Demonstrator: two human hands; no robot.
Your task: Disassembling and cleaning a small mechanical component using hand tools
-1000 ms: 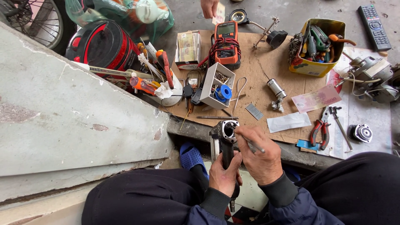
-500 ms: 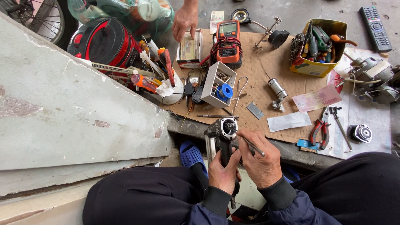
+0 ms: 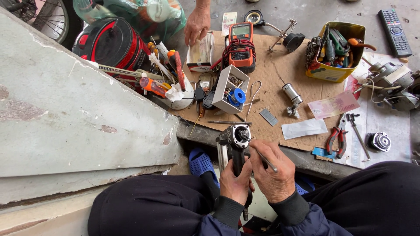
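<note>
1. We see the left hand [image 3: 236, 182] closed around the grip of a black power-tool body [image 3: 234, 142], held upright above the lap, at the near edge of the cardboard sheet [image 3: 280, 94].
2. We see the right hand [image 3: 274, 172] pinching a thin metal probe [image 3: 262, 156] whose tip meets the tool's round open end.
3. Beyond the tool, we note a slim screwdriver [image 3: 229, 122] lying flat on the cardboard, and behind it a small white box [image 3: 228, 87] holding a blue spool [image 3: 238, 96].
4. Farther back stands a red-and-black multimeter [image 3: 239, 43]; beside it another person's hand [image 3: 197, 26] rests on a small carton [image 3: 200, 54].
5. At right, we mark red-handled pliers [image 3: 334, 139] and a yellow tin of tools [image 3: 334, 50].
</note>
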